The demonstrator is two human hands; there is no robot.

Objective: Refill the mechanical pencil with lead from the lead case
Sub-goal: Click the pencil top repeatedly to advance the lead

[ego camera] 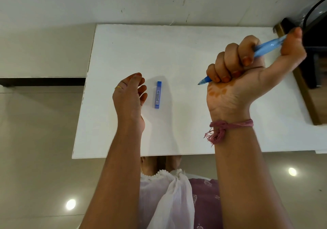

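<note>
A slim blue lead case [158,94] lies flat on the white table [177,43], lengthwise away from me. My left hand [130,98] rests on the table just left of the case, fingers loosely curled, holding nothing and not touching it. My right hand [247,73] is raised above the right half of the table in a fist around a light-blue mechanical pencil [267,47]. The pencil's tip sticks out below my little finger and points left. My thumb presses on the pencil's top end at the upper right.
A wooden-framed dark object [304,80] runs along the table's right edge, with a dark curved item [315,7] at the top right corner. Tiled floor lies to the left and below the near table edge. My lap and feet show under the near edge.
</note>
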